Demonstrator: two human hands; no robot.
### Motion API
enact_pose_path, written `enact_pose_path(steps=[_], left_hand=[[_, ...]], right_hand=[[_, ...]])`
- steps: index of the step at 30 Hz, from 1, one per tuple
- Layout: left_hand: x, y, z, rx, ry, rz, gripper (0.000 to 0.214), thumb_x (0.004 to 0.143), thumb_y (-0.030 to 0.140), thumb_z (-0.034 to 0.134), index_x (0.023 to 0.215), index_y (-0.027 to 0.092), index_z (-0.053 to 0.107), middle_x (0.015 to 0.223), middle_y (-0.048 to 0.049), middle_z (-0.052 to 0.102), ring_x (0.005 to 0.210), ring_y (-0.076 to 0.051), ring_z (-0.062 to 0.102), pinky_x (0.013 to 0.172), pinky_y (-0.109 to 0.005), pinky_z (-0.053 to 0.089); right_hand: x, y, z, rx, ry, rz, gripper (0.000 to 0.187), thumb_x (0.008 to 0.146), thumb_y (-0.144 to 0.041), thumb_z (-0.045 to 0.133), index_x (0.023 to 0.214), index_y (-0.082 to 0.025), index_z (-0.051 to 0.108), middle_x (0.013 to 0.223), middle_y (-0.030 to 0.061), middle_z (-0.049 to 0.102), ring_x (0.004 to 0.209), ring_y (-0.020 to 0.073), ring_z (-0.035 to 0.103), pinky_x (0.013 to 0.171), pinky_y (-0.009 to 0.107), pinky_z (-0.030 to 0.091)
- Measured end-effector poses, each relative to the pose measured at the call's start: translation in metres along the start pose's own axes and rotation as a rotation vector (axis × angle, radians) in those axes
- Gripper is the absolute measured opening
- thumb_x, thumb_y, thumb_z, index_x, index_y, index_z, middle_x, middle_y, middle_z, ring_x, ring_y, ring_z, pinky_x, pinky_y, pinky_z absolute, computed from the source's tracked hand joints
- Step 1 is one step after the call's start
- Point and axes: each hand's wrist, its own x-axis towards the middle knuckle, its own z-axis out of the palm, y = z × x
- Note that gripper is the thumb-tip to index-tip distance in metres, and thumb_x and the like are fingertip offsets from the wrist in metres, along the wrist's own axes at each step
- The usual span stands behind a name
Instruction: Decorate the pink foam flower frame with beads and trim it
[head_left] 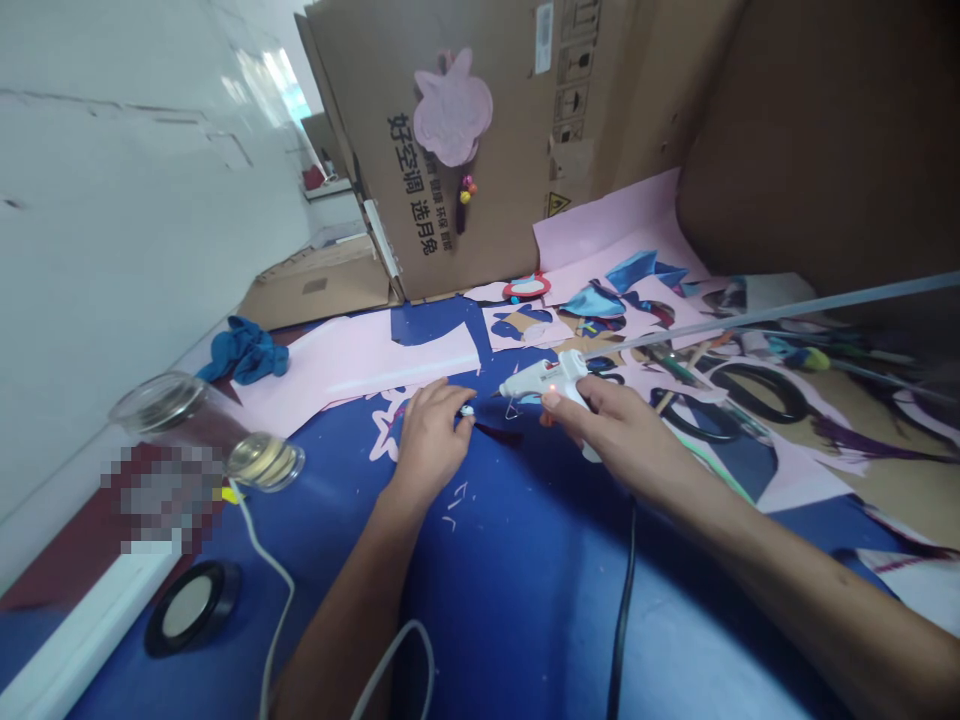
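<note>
My right hand (611,425) grips a white hot glue gun (544,378) with a small red light lit. A long clear glue stick (787,310) sticks out of its back to the right. Its nozzle points left toward a small white and dark piece (467,410) pinched at the fingertips of my left hand (430,435). Both hands rest over a blue sheet (517,560), and the gun's black cord (622,600) trails toward me.
Pink sheets (360,365) and blue cut-outs lie behind the hands. A cardboard box (487,150) bearing a pink apple shape (452,108) stands at the back. A clear jar (206,430) lies at left, beside a blue cloth (244,350) and black tape roll (191,605). Black scissors (750,395) lie right.
</note>
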Motion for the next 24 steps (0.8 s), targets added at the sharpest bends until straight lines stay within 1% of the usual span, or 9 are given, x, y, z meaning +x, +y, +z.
enact_pose_path(steps=[3, 5, 6, 8, 10, 12, 16, 21, 24], left_hand=[[-0.001, 0.004, -0.01, -0.074, 0.003, -0.034, 0.028, 0.092, 0.017, 0.066, 0.113, 0.028, 0.08, 0.114, -0.0025, 0.081, 0.125, -0.027, 0.068, 0.115, -0.049, 0.05], [-0.001, 0.004, -0.021, -0.173, 0.054, -0.135, 0.022, 0.095, 0.024, 0.063, 0.107, 0.027, 0.082, 0.103, -0.003, 0.082, 0.105, -0.025, 0.074, 0.103, -0.045, 0.058], [-0.001, 0.002, -0.027, -0.22, 0.093, -0.186, 0.023, 0.096, 0.026, 0.062, 0.107, 0.026, 0.081, 0.103, -0.0032, 0.082, 0.101, -0.024, 0.075, 0.099, -0.043, 0.059], [0.001, -0.004, -0.037, -0.26, 0.165, -0.252, 0.024, 0.096, 0.025, 0.06, 0.108, 0.026, 0.081, 0.107, -0.0034, 0.081, 0.103, -0.023, 0.075, 0.099, -0.041, 0.059], [0.002, -0.013, -0.043, -0.223, 0.192, -0.307, 0.024, 0.094, 0.024, 0.06, 0.108, 0.026, 0.08, 0.115, -0.0047, 0.08, 0.109, -0.025, 0.074, 0.1, -0.041, 0.059], [0.002, -0.022, -0.043, -0.143, 0.174, -0.336, 0.024, 0.093, 0.025, 0.063, 0.11, 0.025, 0.079, 0.122, -0.0072, 0.078, 0.114, -0.027, 0.073, 0.103, -0.042, 0.057], [-0.001, -0.035, -0.038, -0.001, 0.116, -0.281, 0.028, 0.095, 0.028, 0.063, 0.119, 0.023, 0.077, 0.138, -0.0108, 0.072, 0.133, -0.03, 0.064, 0.118, -0.045, 0.048], [-0.004, -0.041, -0.041, 0.104, 0.09, -0.395, 0.033, 0.096, 0.029, 0.061, 0.126, 0.022, 0.074, 0.14, -0.0124, 0.07, 0.136, -0.031, 0.062, 0.119, -0.047, 0.047], [-0.005, -0.041, -0.045, 0.109, 0.079, -0.439, 0.035, 0.097, 0.03, 0.061, 0.128, 0.022, 0.073, 0.139, -0.0132, 0.07, 0.135, -0.031, 0.063, 0.117, -0.046, 0.048]], right_hand=[[0.0, 0.0, -0.001, 0.001, 0.007, 0.002, 0.045, 0.096, -0.062, 0.06, 0.078, -0.021, 0.069, 0.065, -0.0016, 0.055, 0.06, 0.0165, 0.05, 0.057, 0.03, 0.034], [0.0, 0.0, -0.002, 0.003, 0.015, 0.007, 0.046, 0.096, -0.062, 0.061, 0.077, -0.021, 0.069, 0.064, -0.0021, 0.053, 0.06, 0.0162, 0.05, 0.056, 0.03, 0.034], [0.0, 0.0, -0.002, 0.003, 0.016, 0.01, 0.046, 0.096, -0.062, 0.061, 0.076, -0.021, 0.068, 0.064, -0.0022, 0.053, 0.059, 0.0162, 0.05, 0.056, 0.03, 0.034], [0.0, 0.0, -0.002, -0.005, 0.01, 0.012, 0.046, 0.096, -0.062, 0.06, 0.076, -0.021, 0.069, 0.064, -0.0019, 0.054, 0.06, 0.0163, 0.05, 0.056, 0.03, 0.034], [0.0, 0.0, -0.002, -0.022, 0.006, 0.008, 0.047, 0.095, -0.063, 0.06, 0.076, -0.021, 0.069, 0.065, -0.0014, 0.054, 0.06, 0.0167, 0.05, 0.057, 0.03, 0.035], [0.001, 0.001, -0.001, -0.031, 0.003, 0.011, 0.048, 0.094, -0.064, 0.061, 0.074, -0.021, 0.069, 0.064, -0.001, 0.054, 0.06, 0.017, 0.05, 0.057, 0.03, 0.034], [0.004, 0.007, 0.001, 0.027, -0.036, 0.058, 0.048, 0.092, -0.065, 0.065, 0.074, -0.02, 0.071, 0.064, 0.0014, 0.061, 0.059, 0.0166, 0.05, 0.057, 0.031, 0.033], [0.006, 0.019, 0.012, 0.388, -0.142, 0.255, 0.043, 0.086, -0.06, 0.077, 0.09, -0.017, 0.079, 0.071, 0.0051, 0.07, 0.061, 0.0165, 0.054, 0.058, 0.03, 0.039], [0.003, 0.021, 0.021, 0.635, -0.192, 0.361, 0.036, 0.083, -0.051, 0.086, 0.096, -0.018, 0.079, 0.089, 0.0087, 0.077, 0.068, 0.0169, 0.061, 0.058, 0.029, 0.044]])
